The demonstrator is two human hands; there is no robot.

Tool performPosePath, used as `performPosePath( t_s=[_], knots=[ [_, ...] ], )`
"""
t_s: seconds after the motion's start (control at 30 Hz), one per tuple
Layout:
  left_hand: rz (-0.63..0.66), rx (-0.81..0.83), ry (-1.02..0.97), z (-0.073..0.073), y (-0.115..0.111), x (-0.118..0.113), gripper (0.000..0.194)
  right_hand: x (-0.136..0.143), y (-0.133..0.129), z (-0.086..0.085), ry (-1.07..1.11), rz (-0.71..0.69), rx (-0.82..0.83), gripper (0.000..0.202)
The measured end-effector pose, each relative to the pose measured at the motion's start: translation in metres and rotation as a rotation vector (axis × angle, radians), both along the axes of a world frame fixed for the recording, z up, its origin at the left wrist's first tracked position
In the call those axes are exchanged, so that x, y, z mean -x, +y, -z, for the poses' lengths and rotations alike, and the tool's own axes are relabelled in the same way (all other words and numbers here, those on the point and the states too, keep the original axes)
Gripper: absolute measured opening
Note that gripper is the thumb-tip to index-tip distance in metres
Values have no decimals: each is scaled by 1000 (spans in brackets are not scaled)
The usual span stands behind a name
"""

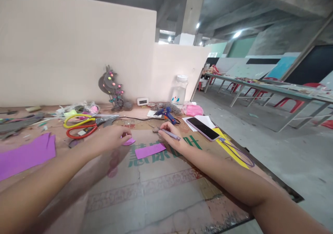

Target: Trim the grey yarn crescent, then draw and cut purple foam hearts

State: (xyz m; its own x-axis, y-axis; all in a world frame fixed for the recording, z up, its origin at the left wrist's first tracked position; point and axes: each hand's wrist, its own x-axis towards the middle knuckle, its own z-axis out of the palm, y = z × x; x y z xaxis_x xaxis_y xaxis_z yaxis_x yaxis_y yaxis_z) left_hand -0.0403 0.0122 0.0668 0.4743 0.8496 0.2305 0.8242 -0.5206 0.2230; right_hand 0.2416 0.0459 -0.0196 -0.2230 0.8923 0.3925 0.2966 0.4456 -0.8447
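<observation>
The right hand's [171,133] fingers clamp a slim, pale pen [173,135] above a flat, matt purple rectangle [150,151], which lies on green-printed cardboard [156,178] over the counter [60,142]. The left hand [116,137] curls beside a smaller, curve-edged purple scrap [129,141]; whether its fingers grip it, I cannot tell.

I see a strip [150,151] on the cardboard [156,199], scissors [100,120] behind it leftward, phone [203,129] to the right. Farther back, the glue gun [169,114] lies before clock [142,101] and bottle [179,92], the wall [125,46] behind them.
</observation>
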Motion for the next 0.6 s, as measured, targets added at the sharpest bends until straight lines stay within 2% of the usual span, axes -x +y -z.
performPosePath(
  t_s=[0.07, 0.13, 0.23, 0.33, 0.4, 0.6],
  knots=[
    [-5, 53, 30, 13, -5, -5, 31, -1, -1, 0, -25, 7, -14, 24],
    [16, 86, 52, 25, -13, -16, 29, 0, -2, -1, -46, 15, -31, 25],
    [79, 129, 84, 37, -26, -37, 33, 2, -5, -4, -68, 1, -62, 26],
    [87, 165, 114, 41, -35, -54, 22, 4, -8, -6, -96, -32, -74, 24],
    [72, 182, 117, 41, -37, -59, 22, 4, -8, -5, -117, -38, -66, 21],
    [48, 285, 82, 44, -26, -53, 16, 4, 3, 3, -159, 29, -15, 30]
  ],
)
